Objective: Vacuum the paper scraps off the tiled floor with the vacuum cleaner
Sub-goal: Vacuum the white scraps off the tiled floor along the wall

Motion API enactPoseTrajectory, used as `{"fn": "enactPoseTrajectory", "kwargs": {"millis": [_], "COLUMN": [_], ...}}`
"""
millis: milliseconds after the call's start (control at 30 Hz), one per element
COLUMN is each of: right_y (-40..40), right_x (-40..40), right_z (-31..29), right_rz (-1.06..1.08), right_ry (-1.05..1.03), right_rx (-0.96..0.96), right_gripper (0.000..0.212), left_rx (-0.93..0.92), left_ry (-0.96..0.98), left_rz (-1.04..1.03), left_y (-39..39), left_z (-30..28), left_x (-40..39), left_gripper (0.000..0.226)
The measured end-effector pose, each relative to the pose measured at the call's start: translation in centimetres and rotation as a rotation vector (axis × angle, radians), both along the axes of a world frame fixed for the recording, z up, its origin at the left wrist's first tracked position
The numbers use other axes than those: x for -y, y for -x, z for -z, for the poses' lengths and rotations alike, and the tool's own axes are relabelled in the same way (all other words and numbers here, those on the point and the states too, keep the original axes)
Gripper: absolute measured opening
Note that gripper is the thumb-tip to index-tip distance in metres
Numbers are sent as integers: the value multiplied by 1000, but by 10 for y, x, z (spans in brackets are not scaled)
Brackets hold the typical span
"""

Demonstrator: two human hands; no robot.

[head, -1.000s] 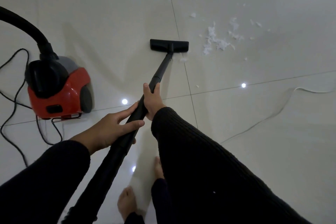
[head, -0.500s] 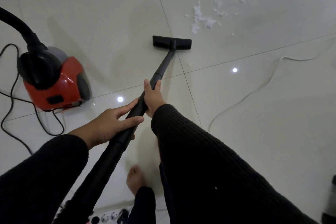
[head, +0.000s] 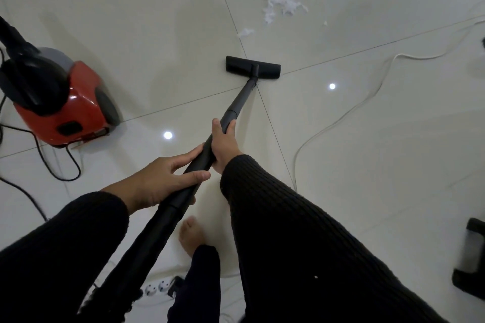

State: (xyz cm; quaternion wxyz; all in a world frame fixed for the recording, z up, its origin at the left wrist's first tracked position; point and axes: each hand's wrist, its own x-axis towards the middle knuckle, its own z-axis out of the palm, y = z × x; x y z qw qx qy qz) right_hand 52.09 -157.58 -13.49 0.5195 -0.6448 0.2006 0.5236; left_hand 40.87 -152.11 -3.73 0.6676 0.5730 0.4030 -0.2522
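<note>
The torn white paper scraps (head: 282,5) lie in a loose patch on the glossy pale tiled floor (head: 380,165) near its far edge, with one stray piece just beyond the flat black floor nozzle (head: 253,67). That nozzle sits flat on the floor at a crossing of grout lines, short of the scraps and not touching them. From it the straight black vacuum wand (head: 210,144) slants back toward you. Your right hand (head: 224,145) grips the wand farther down, fingers curled round it. Your left hand (head: 160,178) holds the wand just behind, thumb laid over the top and fingers wrapped beneath. The red and black canister vacuum cleaner (head: 57,97) stands at the floor's left edge, its black hose rising from the top and a black power cord (head: 63,165) looping beside it. A thin white cable (head: 341,123) snakes across the right side. One bare foot (head: 191,235) stands below the wand, and a white power strip (head: 157,287) lies at the near edge.
</note>
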Motion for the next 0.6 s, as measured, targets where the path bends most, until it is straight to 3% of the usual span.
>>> {"fn": "enactPoseTrajectory", "kwargs": {"millis": [600], "right_y": [-114], "right_x": [-6], "right_z": [45], "right_rz": [-181], "right_ry": [-4], "right_rx": [55], "right_gripper": [71], "left_rx": [20], "left_ry": [-16], "left_rz": [-143], "left_y": [-101], "left_z": [43], "left_x": [15], "left_gripper": [66]}}
